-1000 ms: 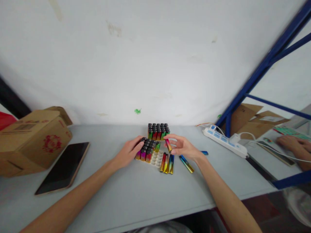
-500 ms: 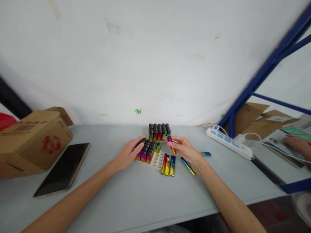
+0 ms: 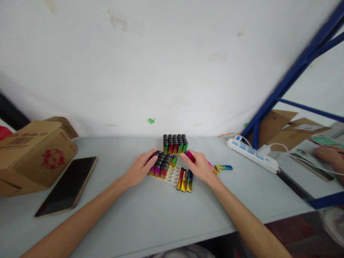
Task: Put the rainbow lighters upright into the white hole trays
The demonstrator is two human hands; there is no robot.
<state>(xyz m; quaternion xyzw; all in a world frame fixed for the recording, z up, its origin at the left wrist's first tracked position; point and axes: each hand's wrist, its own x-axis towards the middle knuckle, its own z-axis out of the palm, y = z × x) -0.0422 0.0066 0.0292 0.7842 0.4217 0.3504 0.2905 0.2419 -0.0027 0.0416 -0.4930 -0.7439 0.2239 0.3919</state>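
Note:
A white tray (image 3: 172, 176) with round holes stands mid-table, its left part filled with upright lighters (image 3: 161, 165) that have black tops and shiny purple-gold bodies. My left hand (image 3: 142, 165) grips this group from its left side, thumb on the near tops and fingers behind. One green-gold lighter (image 3: 174, 161) stands in the tray's back row. My right hand (image 3: 198, 165) is closed on a purple lighter (image 3: 190, 156) just right of the tray; its lower part is hidden by the hand. Several loose lighters (image 3: 184, 180) lie side by side at the tray's right edge.
Behind stands another block of upright lighters (image 3: 175, 144). More lighters (image 3: 224, 167) lie right of my hand. A phone-like black slab (image 3: 67, 186) and a cardboard box (image 3: 37, 154) are at left. A power strip (image 3: 252, 156) and blue frame are at right, with another person's hand (image 3: 330, 157) beyond.
The purple lighter in my right hand has turned and now lies mostly within the fingers. The loose blue-gold lighter near that hand is now covered from view. My left hand keeps its grip.

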